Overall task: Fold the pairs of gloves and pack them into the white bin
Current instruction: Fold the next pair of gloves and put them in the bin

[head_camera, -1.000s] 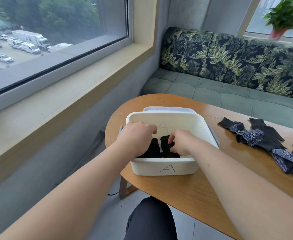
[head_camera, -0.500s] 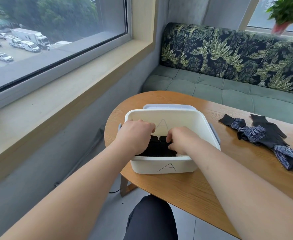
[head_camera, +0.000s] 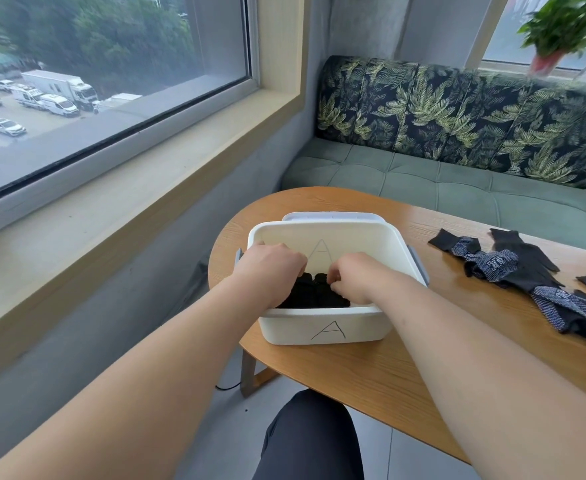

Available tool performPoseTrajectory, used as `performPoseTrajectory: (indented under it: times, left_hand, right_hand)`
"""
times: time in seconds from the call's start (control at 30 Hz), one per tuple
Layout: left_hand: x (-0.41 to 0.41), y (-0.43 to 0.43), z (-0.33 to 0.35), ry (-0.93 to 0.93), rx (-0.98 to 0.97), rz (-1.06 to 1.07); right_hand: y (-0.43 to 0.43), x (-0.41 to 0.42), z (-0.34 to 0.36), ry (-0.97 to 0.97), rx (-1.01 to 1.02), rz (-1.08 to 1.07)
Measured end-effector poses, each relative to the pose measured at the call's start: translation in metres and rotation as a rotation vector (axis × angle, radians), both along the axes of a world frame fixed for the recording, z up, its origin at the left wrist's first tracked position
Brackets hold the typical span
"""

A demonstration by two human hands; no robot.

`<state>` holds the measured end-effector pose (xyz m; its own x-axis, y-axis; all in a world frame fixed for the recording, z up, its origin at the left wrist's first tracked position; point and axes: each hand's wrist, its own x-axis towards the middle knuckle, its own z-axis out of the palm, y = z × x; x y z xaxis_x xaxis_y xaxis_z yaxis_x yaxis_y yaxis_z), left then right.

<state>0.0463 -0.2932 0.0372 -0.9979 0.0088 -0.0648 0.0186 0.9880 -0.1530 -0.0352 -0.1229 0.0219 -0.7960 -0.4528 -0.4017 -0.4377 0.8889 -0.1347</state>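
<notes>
The bin [head_camera: 322, 327] is white, rectangular and open-topped, with grey side handles. A hand-drawn "A" marks its front wall and its inner far wall. The folded gloves [head_camera: 314, 295] are a black bundle lying against the inner near wall of the bin.

The left hand [head_camera: 270, 271] is inside the bin, its fingers [head_camera: 296, 268] curled down over the left part of the bundle and gripping it. The right hand [head_camera: 357, 277] is beside it, its fingers [head_camera: 334, 273] curled and pinching the bundle's top edge.

The bin stands at the rounded left end of the worktop [head_camera: 371, 368], its left handle near the edge. Behind the bundle, the far part of the bin interior shows white. The loose gloves [head_camera: 513, 268], black and blue-patterned, lie flat well apart to the right, with bare wood between them and the bin. A sofa [head_camera: 457, 188] runs along the far edge of the worktop.
</notes>
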Motion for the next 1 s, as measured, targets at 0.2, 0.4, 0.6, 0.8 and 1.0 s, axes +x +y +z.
performPoseTrajectory:
  times: [0.2, 0.4, 0.6, 0.8, 1.0]
  left_hand:
    - [-0.008, -0.004, -0.002, 0.036, 0.035, -0.051]
    - [-0.010, 0.011, 0.014, 0.087, 0.015, -0.068]
    - [-0.006, 0.064, 0.027, 0.163, 0.148, -0.150]
    - [-0.015, 0.123, 0.031, 0.188, 0.198, -0.289]
    - [-0.022, 0.183, 0.032, 0.252, 0.240, -0.407]
  right_hand:
    - [0.018, 0.004, 0.029, 0.031, -0.100, -0.027]
    - [0.044, 0.015, 0.048, 0.119, -0.229, -0.060]
    - [0.093, 0.030, 0.066, 0.217, -0.332, -0.111]
    - [0.147, 0.040, 0.078, 0.285, -0.347, -0.176]
    - [0.203, 0.051, 0.075, 0.317, -0.295, -0.239]
